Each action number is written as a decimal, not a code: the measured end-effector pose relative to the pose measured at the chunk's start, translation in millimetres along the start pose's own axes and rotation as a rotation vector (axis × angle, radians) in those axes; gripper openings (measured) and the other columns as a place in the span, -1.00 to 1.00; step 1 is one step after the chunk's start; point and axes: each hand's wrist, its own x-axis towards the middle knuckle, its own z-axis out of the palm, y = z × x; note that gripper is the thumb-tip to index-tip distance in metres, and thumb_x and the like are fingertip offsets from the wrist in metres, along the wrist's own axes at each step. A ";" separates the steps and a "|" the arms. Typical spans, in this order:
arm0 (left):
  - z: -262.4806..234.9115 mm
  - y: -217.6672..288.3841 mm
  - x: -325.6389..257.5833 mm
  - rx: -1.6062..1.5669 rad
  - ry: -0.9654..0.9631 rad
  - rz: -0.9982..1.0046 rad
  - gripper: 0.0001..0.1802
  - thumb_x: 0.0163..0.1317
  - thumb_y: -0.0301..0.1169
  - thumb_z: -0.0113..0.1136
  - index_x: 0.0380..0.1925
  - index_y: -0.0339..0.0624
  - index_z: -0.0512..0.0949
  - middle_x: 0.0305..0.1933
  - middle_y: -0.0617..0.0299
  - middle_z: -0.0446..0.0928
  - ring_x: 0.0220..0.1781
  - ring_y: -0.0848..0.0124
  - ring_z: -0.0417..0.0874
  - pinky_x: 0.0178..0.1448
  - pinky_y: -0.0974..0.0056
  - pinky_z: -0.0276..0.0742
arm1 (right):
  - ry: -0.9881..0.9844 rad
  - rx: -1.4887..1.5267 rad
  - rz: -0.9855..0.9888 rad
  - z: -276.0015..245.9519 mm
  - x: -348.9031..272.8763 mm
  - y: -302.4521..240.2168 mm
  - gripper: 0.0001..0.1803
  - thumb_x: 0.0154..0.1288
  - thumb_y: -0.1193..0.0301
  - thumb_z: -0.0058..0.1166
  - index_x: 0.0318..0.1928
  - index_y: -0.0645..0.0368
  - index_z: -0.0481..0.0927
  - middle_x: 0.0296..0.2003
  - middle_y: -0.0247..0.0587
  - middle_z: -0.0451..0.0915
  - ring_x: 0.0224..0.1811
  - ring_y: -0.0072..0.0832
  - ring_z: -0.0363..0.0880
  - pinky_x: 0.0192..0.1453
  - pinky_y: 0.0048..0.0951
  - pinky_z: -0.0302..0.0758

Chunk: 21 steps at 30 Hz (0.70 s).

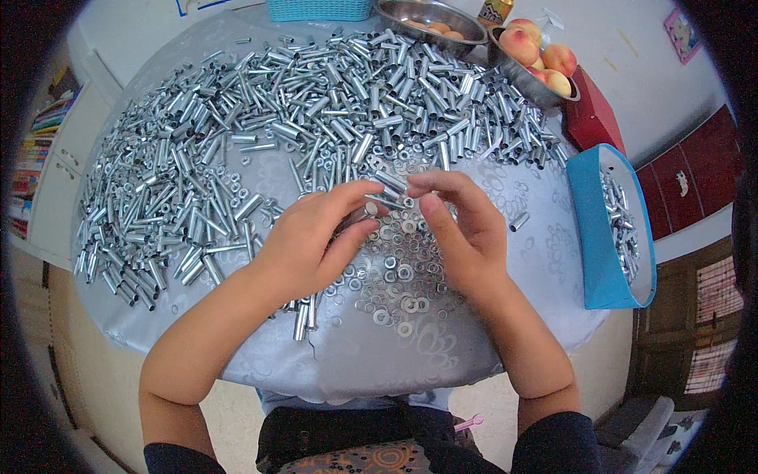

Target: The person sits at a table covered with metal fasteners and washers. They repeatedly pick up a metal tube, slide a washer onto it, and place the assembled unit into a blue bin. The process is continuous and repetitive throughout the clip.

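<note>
My left hand (312, 233) is closed, its thumb and fingers wrapped round a short silver metal sleeve (369, 210) whose round end shows between them. Facing it, my right hand (467, 225) is raised with curved fingers. A small gap shows between its thumb and index fingertip, and I make out nothing held there. Below and between the hands lie many loose flat washers and rings (407, 272). Just beyond my fingertips begins a wide heap of silver sleeves, bolts and nuts (347, 95). A few sleeves (301, 320) lie under my left wrist.
A pale patterned cloth covers the round table (545, 261). At the right edge stands a blue box (596, 237) with metal parts inside. Farther back are a red box (592, 114), a metal bowl of peaches (537, 83), another bowl (430, 20) and a turquoise basket (320, 9).
</note>
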 end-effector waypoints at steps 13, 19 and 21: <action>-10.8 3.7 3.8 0.325 0.031 0.212 -0.64 -0.13 -0.57 0.24 -0.25 0.02 0.63 -0.15 0.20 0.43 -0.19 0.29 0.44 -0.11 0.26 0.37 | -0.326 -0.551 -0.183 -11.1 3.7 18.5 -0.75 0.00 0.51 0.08 -0.22 0.15 0.56 -0.24 -0.13 0.50 -0.12 -0.15 0.42 -0.03 -0.20 0.35; -7.4 -3.3 -0.2 0.200 0.017 0.118 -0.64 -0.11 -0.61 0.23 -0.23 -0.04 0.62 -0.23 0.21 0.39 -0.23 0.36 0.43 -0.21 0.31 0.40 | -0.335 -0.661 -0.119 -10.4 2.6 8.8 -0.49 -0.07 0.48 0.11 0.00 0.18 0.40 -0.12 -0.02 0.45 -0.06 -0.12 0.41 0.05 -0.17 0.34; -7.2 -2.0 -0.6 0.099 0.013 0.047 -0.64 -0.10 -0.61 0.23 -0.22 -0.05 0.62 -0.23 0.20 0.38 -0.21 0.32 0.44 -0.12 0.29 0.42 | -0.278 -0.643 -0.033 -9.1 -0.5 11.7 -0.49 -0.06 0.48 0.10 0.02 0.16 0.40 -0.07 -0.01 0.44 0.01 -0.12 0.38 0.10 -0.16 0.31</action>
